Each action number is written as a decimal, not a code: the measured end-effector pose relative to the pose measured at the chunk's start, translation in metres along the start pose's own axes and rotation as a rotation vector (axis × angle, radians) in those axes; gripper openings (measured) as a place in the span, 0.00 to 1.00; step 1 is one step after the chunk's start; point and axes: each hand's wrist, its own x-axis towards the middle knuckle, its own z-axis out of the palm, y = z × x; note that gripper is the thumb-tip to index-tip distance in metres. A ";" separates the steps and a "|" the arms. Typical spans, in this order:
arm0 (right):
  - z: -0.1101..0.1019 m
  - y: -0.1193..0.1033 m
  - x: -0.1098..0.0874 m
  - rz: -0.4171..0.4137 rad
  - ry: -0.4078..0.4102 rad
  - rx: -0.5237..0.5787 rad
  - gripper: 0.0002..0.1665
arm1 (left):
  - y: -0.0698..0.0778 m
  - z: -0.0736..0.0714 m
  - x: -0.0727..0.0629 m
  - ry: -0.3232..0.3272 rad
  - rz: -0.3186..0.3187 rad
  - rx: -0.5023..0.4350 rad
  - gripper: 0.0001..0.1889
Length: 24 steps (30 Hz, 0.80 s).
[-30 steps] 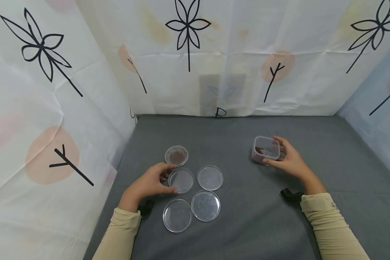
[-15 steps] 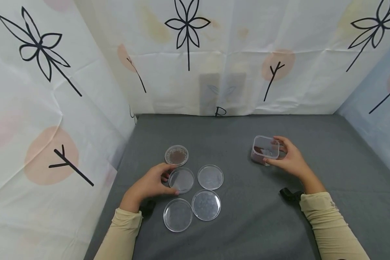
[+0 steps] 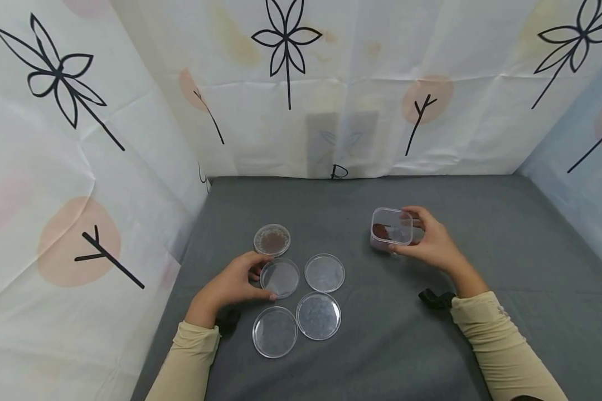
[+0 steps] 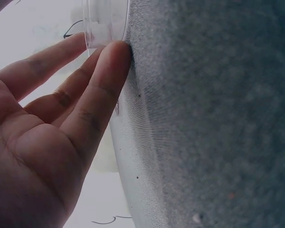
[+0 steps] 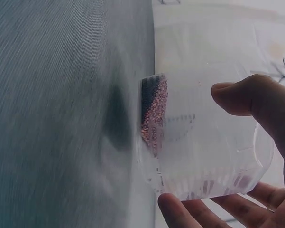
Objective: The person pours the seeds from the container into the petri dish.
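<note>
My left hand (image 3: 228,283) holds a clear petri dish (image 3: 281,278) on the cloth, its thumb and fingers around the rim. In the left wrist view, the fingertips touch the dish's edge (image 4: 107,21). Just behind it, another petri dish (image 3: 272,240) contains brown grains. My right hand (image 3: 431,242) grips a clear plastic tub (image 3: 392,228) by its right side. Reddish-brown grains (image 5: 156,114) lie low inside the tub, heaped toward one side. The right wrist view shows the tub held slightly above the cloth, with its shadow apart from it.
Three more clear petri dishes stand near the left hand: one to the right (image 3: 325,273), one in front (image 3: 275,332) and one at front right (image 3: 318,316). Grey cloth (image 3: 381,334) covers the table. White patterned curtains (image 3: 361,83) enclose the back and sides.
My right hand has moved the tub left, toward the dishes, in the last half second. The left hand and all the dishes have stayed in place.
</note>
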 end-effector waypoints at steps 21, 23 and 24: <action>0.066 -0.052 0.033 -0.242 -0.130 0.120 0.55 | -0.003 0.001 0.000 -0.026 -0.032 -0.061 0.42; 0.072 -0.058 0.035 -0.271 -0.146 0.111 0.55 | -0.003 0.001 -0.001 -0.028 -0.037 -0.069 0.42; 0.074 -0.061 0.036 -0.288 -0.150 0.108 0.55 | -0.003 0.001 -0.001 -0.029 -0.039 -0.072 0.42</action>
